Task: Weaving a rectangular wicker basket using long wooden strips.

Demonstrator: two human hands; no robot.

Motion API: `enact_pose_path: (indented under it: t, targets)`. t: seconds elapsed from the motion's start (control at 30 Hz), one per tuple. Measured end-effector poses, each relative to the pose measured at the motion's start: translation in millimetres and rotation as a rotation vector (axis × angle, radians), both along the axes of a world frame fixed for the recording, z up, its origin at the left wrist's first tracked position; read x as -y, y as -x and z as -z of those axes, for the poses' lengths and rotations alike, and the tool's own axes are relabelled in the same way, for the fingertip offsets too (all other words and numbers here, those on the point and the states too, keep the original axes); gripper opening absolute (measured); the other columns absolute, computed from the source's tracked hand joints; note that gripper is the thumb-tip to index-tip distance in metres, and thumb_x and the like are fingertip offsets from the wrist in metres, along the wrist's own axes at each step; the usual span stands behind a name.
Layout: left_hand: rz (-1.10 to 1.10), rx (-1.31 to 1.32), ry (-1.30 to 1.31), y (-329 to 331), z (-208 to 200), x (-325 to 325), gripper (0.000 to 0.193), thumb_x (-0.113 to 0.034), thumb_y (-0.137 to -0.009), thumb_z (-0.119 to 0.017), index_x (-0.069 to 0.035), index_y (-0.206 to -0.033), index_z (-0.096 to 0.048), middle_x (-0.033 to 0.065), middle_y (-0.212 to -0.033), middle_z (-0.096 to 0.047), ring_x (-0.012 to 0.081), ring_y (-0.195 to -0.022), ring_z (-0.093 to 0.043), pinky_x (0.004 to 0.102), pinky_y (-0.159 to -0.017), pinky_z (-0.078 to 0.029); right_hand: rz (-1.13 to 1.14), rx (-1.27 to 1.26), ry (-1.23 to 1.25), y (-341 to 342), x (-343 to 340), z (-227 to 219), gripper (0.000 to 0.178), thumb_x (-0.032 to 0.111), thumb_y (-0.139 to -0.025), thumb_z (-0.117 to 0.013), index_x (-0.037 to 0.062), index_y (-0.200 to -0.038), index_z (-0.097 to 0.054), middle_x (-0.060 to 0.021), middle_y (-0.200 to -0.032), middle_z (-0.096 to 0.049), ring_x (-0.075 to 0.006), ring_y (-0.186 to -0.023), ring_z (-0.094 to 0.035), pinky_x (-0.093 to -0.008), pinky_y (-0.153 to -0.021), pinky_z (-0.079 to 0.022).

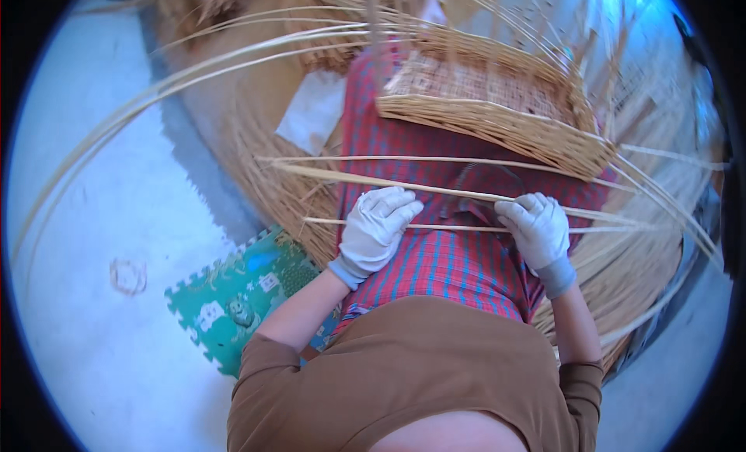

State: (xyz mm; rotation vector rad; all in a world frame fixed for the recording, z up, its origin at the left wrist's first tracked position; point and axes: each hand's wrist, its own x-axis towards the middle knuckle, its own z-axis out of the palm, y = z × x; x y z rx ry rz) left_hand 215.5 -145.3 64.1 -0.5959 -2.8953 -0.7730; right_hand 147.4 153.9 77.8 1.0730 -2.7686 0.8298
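Both my hands wear pale work gloves. A long pale wicker cane (pixel 458 192) stretches across my lap, pinched by the curled fingers of my left hand (pixel 378 228) and my right hand (pixel 536 233). Nearer me, a thinner cane (pixel 454 227) lies across the checked cloth (pixel 447 269) and passes behind both hands. Another thin cane (pixel 458 159) runs roughly parallel, farther from me. Beyond it, a shallow rectangular wicker basket (pixel 486 132) rests tilted on the far part of the cloth, with upright stakes along its far and right sides. Neither hand touches the basket.
Long canes (pixel 233 52) arc out far to the left. Loose strands are heaped at the right (pixel 645 250) and left. A green foam mat (pixel 233 300) with jigsaw edges lies by my left arm. Someone else's hand (pixel 433 12) shows behind the basket, near a white cloth (pixel 312 110).
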Motion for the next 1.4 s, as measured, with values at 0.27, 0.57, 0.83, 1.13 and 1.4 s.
enact_pose_path:
  t: [0.27,0.57,0.83,1.13,1.4]
  targets:
    - [-0.342,0.077,-0.006,-18,49,40,0.046,-0.018,-0.085,-0.072,-0.015,-0.13,-0.063,0.0132,-0.129,-0.058,0.0328,-0.12,-0.055,0.0454,-0.105,-0.043,0.192,-0.033,-0.099,7,16,60,0.015,0.012,-0.079,-0.074,0.0125,-0.089,-0.064,-0.0054,-0.084,-0.061,-0.0282,-0.082,-0.06,-0.0417,-0.072,-0.047]
    - [-0.559,0.01,0.034,35,28,132,0.008,-0.019,-0.085,-0.067,-0.015,-0.092,-0.069,0.0083,-0.088,-0.062,0.0299,-0.091,-0.06,0.0472,-0.096,-0.043,0.432,-0.318,0.291,-10,31,-16,0.031,-0.001,-0.069,-0.081,0.0088,-0.096,-0.069,-0.0072,-0.101,-0.066,-0.0282,-0.097,-0.063,-0.0385,-0.085,-0.051]
    - [-0.073,0.295,-0.705,110,22,56,0.017,-0.02,-0.091,-0.074,-0.005,-0.096,-0.068,0.0039,-0.079,-0.065,0.0155,-0.079,-0.064,0.0307,-0.073,-0.052,0.327,0.568,1.175,23,41,-12,0.014,0.0,-0.098,-0.057,0.0034,-0.111,-0.051,-0.016,-0.109,-0.067,-0.0231,-0.095,-0.068,-0.0354,-0.088,-0.057]
    - [-0.577,0.492,-0.911,151,63,41,0.048,0.0,-0.091,-0.067,-0.005,-0.137,-0.053,0.0104,-0.119,-0.068,0.0046,-0.052,-0.052,0.0206,-0.043,-0.043,0.773,0.468,1.295,51,19,37,0.012,0.008,-0.097,-0.064,0.0052,-0.103,-0.054,-0.0126,-0.099,-0.07,-0.0211,-0.085,-0.072,-0.0353,-0.072,-0.063]
    - [-0.558,0.49,-0.932,155,57,44,0.044,0.002,-0.09,-0.068,-0.003,-0.132,-0.057,0.0101,-0.114,-0.071,0.004,-0.052,-0.052,0.0198,-0.042,-0.042,0.669,0.46,1.089,61,33,-5,0.012,0.007,-0.098,-0.063,0.0031,-0.096,-0.052,-0.0058,-0.073,-0.063,-0.01,-0.061,-0.058,-0.0252,-0.058,-0.049]
